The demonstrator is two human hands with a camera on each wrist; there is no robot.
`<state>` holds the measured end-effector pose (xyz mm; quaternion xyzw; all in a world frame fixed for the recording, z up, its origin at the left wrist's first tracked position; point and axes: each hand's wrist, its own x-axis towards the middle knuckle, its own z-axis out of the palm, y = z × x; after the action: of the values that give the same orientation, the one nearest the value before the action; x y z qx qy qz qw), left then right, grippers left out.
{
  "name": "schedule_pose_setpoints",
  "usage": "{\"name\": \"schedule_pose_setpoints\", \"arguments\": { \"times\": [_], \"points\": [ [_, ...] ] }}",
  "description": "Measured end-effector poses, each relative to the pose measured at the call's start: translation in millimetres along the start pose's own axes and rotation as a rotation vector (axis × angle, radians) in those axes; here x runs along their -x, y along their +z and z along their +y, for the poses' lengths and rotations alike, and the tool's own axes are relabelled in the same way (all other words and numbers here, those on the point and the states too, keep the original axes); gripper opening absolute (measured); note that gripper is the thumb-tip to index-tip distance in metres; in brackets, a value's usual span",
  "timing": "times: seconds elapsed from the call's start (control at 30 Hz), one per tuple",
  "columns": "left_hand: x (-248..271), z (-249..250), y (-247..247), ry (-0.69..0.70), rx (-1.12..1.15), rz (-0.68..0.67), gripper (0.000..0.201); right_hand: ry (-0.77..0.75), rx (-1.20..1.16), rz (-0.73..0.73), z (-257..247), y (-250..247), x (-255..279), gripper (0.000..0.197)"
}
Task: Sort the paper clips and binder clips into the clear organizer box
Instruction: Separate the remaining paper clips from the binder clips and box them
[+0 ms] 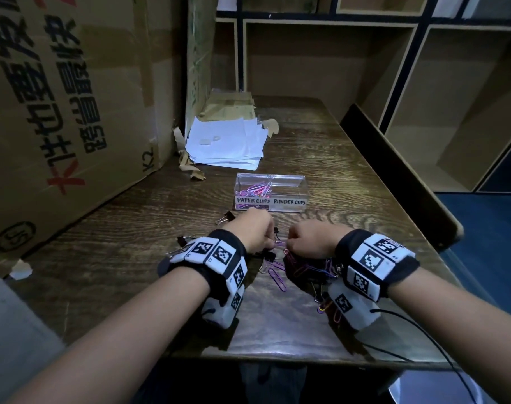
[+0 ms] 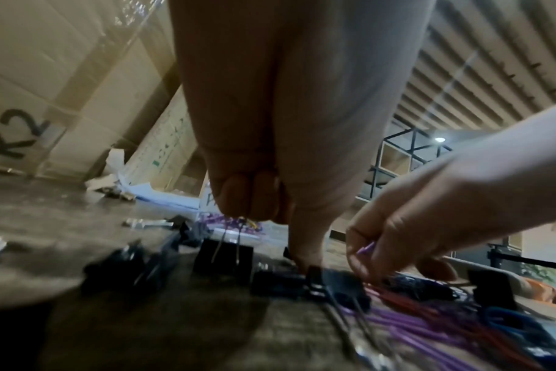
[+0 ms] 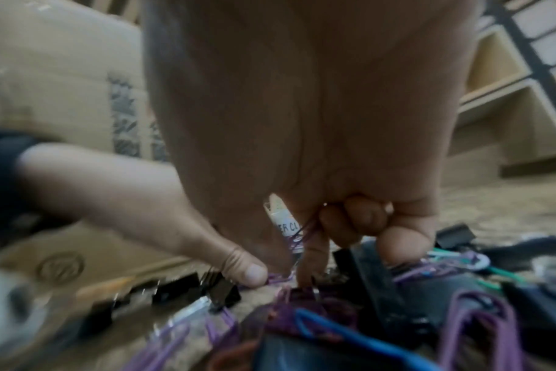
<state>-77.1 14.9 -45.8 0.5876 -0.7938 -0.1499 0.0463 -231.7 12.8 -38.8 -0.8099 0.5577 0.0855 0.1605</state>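
The clear organizer box (image 1: 289,182) stands mid-table, with PAPER CLIPS and BINDER CLIPS labels on its front. Several pink and purple paper clips (image 1: 258,188) lie in its left compartment. A mixed pile of clips (image 1: 305,268) lies near the front edge. My left hand (image 1: 269,242) is over the pile's left side. Its thumb and a finger pinch a purple paper clip (image 3: 278,278), and thin wire loops (image 2: 229,238) hang from its curled fingers. My right hand (image 1: 289,243) is curled around purple paper clips (image 3: 305,232), with one fingertip down in the pile.
Black binder clips (image 1: 225,218) lie scattered left of my hands, and more (image 2: 224,259) stand right beneath the left one. A stack of white papers (image 1: 228,144) sits behind the box. A big cardboard carton (image 1: 67,112) walls off the left. Shelves stand behind and to the right.
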Motion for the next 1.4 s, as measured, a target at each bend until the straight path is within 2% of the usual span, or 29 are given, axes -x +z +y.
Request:
{"name": "schedule_pose_setpoints", "arguments": {
  "times": [0.13,0.23,0.33,0.47,0.53,0.63,0.73,0.8,0.83,0.9,1.0,1.1,1.17,1.23,1.3,1.4],
  "points": [
    [-3.2,4.0,-6.6,-0.009,-0.099,-0.130,0.024,-0.027,0.100,0.035,0.6,5.4,0.5,0.042],
    [-4.5,2.6,-11.8,-0.012,-0.049,-0.215,0.028,-0.028,0.107,0.008,0.2,4.9,-0.5,0.035],
    [-1.9,-7.3,-21.9,-0.022,0.298,-0.161,0.041,-0.063,0.082,-0.038,0.2,8.1,-0.2,0.031],
    [-0.6,-14.5,-28.6,-0.226,0.979,-0.047,0.030,-0.151,-0.006,-0.018,-0.4,3.8,2.2,0.021],
    [-1.8,-17.6,-29.7,-0.267,1.125,-0.001,0.027,-0.178,-0.113,-0.007,0.6,-3.2,3.5,0.022],
    [-7.0,-24.2,-31.6,-0.245,1.103,0.082,0.033,-0.203,-0.574,-0.023,5.4,-11.4,-0.4,0.021],
    [-16.8,-22.8,-35.0,-0.291,1.184,0.232,0.020,-0.203,-1.066,0.056,5.7,-16.7,-12.0,0.019],
    [-26.7,-20.6,-36.9,-0.347,1.264,0.320,0.030,-0.189,-1.252,0.146,2.6,-23.0,-24.2,0.019],
    [-31.7,-19.6,-38.9,-0.364,1.289,0.350,0.029,-0.180,-1.310,0.191,0.8,-27.1,-31.7,0.018],
    [-41.7,-18.7,-43.8,-0.382,1.269,0.400,0.027,-0.158,-1.344,0.271,-2.0,-36.1,-48.5,0.015],
    [-58.4,-22.2,-48.4,-0.358,1.114,0.449,0.026,-0.102,-1.267,0.339,-7.2,-49.5,-75.8,0.014],
    [-72.0,-25.2,-50.4,-0.339,1.024,0.467,0.026,-0.053,-1.303,0.337,-15.2,-58.8,-101.3,0.019],
    [-80.2,-29.1,-47.1,-0.339,0.993,0.441,0.026,-0.049,-1.334,0.282,-19.4,-61.0,-111.4,0.021],
    [-86.7,-35.2,-40.1,-0.332,0.992,0.391,0.043,-0.071,-1.372,0.229,-21.3,-60.5,-117.2,0.028],
    [-86.2,-38.1,-36.6,-0.336,0.971,0.386,0.063,-0.086,-1.361,0.228,-21.9,-59.2,-118.6,0.025],
    [-75.0,-35.3,-41.7,-0.331,0.930,0.443,0.062,-0.099,-1.150,0.302,-20.7,-56.5,-113.5,0.025]
  ]
}}
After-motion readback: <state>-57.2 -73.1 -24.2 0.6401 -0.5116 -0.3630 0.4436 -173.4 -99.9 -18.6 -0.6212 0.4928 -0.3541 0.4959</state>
